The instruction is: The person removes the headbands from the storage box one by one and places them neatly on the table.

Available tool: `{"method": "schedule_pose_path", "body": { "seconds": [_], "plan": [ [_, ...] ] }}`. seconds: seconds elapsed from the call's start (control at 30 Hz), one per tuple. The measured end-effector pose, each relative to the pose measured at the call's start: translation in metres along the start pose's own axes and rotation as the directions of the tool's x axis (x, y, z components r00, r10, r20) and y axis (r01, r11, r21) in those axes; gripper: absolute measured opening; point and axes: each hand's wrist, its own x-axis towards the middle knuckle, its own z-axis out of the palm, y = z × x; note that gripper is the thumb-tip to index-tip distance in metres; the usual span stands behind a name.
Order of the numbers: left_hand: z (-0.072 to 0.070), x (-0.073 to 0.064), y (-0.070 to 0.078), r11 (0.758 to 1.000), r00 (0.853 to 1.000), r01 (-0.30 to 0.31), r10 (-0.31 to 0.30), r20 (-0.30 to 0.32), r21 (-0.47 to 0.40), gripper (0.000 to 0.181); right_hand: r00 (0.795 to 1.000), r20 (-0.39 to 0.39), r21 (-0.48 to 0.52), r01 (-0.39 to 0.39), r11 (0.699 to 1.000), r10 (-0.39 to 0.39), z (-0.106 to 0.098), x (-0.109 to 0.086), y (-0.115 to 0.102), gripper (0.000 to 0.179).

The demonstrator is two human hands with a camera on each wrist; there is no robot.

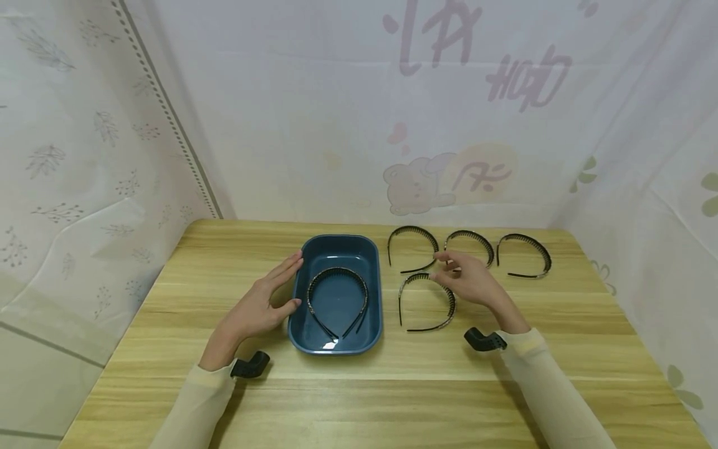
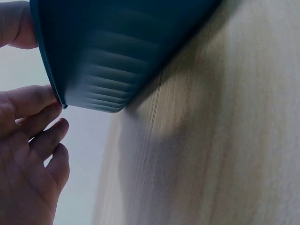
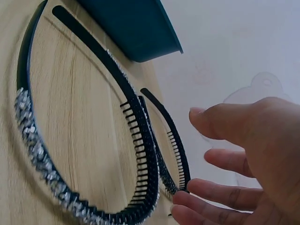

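A blue tray (image 1: 296, 342) stands on the table, and my left hand (image 1: 263, 307) rests its fingertips and thumb against the left rim, fingers fairly straight. In the left wrist view the tray's ribbed outer wall (image 2: 108, 70) shows beside that hand. Inside the tray lie black toothed headbands (image 1: 338, 270) with glittery bands; doubled ends suggest two, nested. My right hand (image 1: 470, 279) hovers over the nearest loose headband (image 1: 452, 305), fingers apart. From the right wrist view, the right hand (image 3: 243, 164) holds nothing, and the glittery headband (image 3: 44, 164) lies apart from it.
Behind the right hand, three more headbands lie in a row: one at left (image 1: 417, 229), one in the middle (image 1: 477, 236), partly covered by the hand, and one at right (image 1: 546, 255). A printed cloth (image 1: 314, 125) hangs along the wooden table's (image 1: 359, 411) back edge.
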Motion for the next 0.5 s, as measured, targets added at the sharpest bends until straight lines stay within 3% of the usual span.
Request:
{"method": "schedule_pose_path", "body": {
  "seconds": [0.5],
  "plan": [
    [0.0, 0.0, 0.001, 1.0, 1.0, 0.026, -0.026, 0.014, -0.002, 0.08, 0.999, 0.035, 0.013, 0.036, 0.999, -0.036, 0.01, 0.012, -0.02, 0.072]
  ]
}}
